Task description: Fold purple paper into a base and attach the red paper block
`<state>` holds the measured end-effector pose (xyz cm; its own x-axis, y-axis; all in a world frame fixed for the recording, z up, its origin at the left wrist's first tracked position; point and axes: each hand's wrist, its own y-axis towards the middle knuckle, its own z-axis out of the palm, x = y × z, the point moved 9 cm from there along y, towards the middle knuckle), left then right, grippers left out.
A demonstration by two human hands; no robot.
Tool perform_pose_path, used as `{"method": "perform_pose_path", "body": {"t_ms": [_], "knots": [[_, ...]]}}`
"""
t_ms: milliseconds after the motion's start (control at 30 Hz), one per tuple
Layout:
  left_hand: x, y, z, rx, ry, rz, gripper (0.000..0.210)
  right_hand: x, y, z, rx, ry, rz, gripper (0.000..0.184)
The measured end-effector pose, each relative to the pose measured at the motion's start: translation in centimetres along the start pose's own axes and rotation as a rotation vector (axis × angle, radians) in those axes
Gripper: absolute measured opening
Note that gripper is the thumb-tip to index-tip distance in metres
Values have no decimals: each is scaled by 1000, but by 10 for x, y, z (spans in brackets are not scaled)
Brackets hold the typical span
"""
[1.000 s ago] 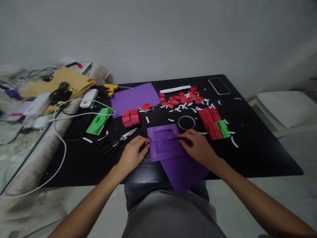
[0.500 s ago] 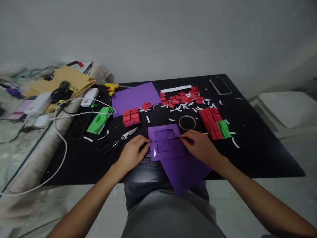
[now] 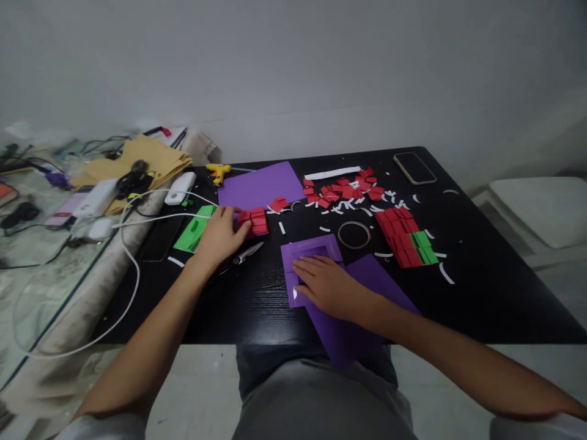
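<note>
My left hand (image 3: 221, 235) rests with its thumb and fingers apart at the left side of a block of folded red paper pieces (image 3: 257, 223), touching it. Under and beside that hand lies a bundle of green paper strips (image 3: 190, 235). Scissors (image 3: 250, 251) lie just below, their handles mostly hidden by my left forearm. My right hand (image 3: 328, 286) is laid flat, fingers stretched out, on a folded purple paper frame (image 3: 290, 263), covering most of its middle. A larger purple sheet (image 3: 373, 281) extends from under the frame and my right wrist past the table's front edge.
Farther back lie another purple sheet (image 3: 261, 186), a yellow glue gun (image 3: 219, 172), scattered red pieces (image 3: 342, 189) and white paper scraps. A ring (image 3: 354, 234), a red-and-green block (image 3: 403, 238) and a phone (image 3: 415, 168) are rightward. A white cable (image 3: 137, 269) loops at left.
My left hand has let go of the purple frame and moved left and up to the red block. My right hand has shifted from pinching the frame's right side to lying flat across it.
</note>
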<state>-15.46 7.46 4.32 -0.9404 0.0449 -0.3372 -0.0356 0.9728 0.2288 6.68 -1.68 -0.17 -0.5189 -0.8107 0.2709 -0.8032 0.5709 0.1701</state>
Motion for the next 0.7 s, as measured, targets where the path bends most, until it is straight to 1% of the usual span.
{"method": "perform_pose_path", "body": {"t_ms": [100,167,233,300,367,433,500,600,700], "knots": [[23,11,16,73,46,-218,48,3,-2,7,24,-69,-33,39],[35,14,27,124,-13,-340,58,5,-2,7,30,-94,-44,39],[42,18,35,162,-101,-415,62,7,-2,4,21,-87,-47,38],[44,24,39,173,-166,-433,54,7,0,-1,5,-54,-49,37],[45,28,39,165,-193,-427,44,6,1,-6,-10,-20,-37,37],[45,30,38,151,-213,-430,39,4,2,-12,-24,-5,-20,39],[45,30,38,137,-250,-444,41,4,1,-19,-43,2,-13,39],[43,30,36,113,-323,-460,52,3,-2,-31,-93,54,-12,39],[38,31,30,82,-355,-464,55,-1,-5,-41,-146,138,12,38]]}}
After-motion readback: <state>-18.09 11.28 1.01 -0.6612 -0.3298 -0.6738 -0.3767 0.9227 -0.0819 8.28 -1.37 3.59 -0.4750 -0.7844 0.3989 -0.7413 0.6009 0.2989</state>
